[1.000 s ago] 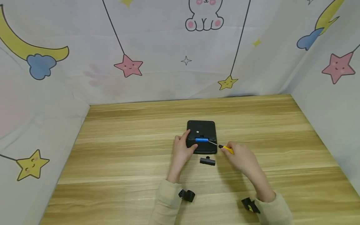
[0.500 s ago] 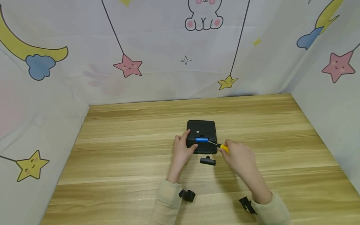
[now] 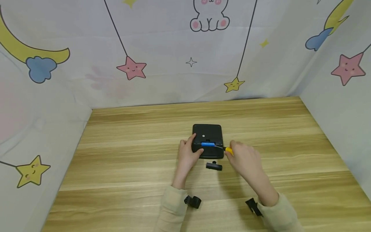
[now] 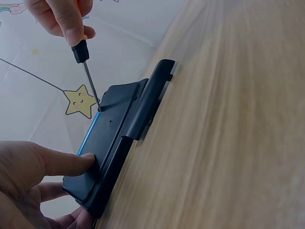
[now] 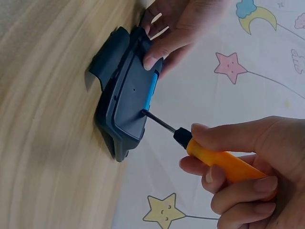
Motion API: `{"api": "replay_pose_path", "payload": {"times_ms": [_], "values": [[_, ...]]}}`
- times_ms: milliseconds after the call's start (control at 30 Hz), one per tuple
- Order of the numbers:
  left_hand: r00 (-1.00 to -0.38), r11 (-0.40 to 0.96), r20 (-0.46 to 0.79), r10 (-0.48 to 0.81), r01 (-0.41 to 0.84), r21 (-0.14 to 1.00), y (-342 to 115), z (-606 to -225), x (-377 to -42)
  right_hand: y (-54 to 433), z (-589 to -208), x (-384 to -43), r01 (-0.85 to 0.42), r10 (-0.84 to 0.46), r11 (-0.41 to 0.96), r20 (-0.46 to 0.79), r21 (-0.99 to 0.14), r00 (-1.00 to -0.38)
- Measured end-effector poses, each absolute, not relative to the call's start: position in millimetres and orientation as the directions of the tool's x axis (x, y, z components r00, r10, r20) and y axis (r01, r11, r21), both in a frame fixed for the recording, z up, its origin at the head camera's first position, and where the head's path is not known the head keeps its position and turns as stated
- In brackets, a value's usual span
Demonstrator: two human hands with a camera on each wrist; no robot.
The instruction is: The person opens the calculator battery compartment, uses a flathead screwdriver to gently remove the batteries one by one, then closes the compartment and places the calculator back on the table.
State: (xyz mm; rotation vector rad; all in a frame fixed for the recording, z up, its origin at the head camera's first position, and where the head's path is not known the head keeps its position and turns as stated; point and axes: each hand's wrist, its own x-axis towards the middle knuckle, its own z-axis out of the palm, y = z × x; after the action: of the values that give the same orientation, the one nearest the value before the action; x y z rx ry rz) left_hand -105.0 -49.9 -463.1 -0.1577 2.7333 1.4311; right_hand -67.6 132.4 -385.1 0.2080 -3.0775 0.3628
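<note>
A black calculator-like device (image 3: 207, 130) lies on the table with its back facing up. A blue cylindrical battery (image 3: 208, 144) sits in its uncovered slot. My left hand (image 3: 187, 156) grips the device's left side, its thumb on the back and some fingertips hidden beyond the edge. With curled fingers, my right hand (image 3: 246, 161) holds a screwdriver (image 5: 224, 162) by its yellow handle. The metal shaft slants down leftward, and the tip meets the slot at the battery's right end. Just in front of the device lies its black battery cover (image 3: 214, 166).
The wood-grain table (image 3: 130, 145) extends around the device on all sides. Behind and beside it hangs a white cloth (image 3: 162, 48) printed with stars and moons. A black wrist mount (image 3: 193, 201) juts out from the left sleeve.
My right hand has shifted slightly left and up, hiding more of the yellow handle in the head view. The screwdriver tip stays at the battery's right end; the left hand stays put.
</note>
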Motion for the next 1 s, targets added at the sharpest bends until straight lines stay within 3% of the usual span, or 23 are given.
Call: {"api": "replay_pose_path", "payload": {"times_ms": [1000], "values": [[-0.994,0.586,-0.093,-0.059,-0.110,0.803,-51,-462,-105,114,-369,-83,-0.258,-0.253,0.960,0.060,-0.112,-0.966]]}}
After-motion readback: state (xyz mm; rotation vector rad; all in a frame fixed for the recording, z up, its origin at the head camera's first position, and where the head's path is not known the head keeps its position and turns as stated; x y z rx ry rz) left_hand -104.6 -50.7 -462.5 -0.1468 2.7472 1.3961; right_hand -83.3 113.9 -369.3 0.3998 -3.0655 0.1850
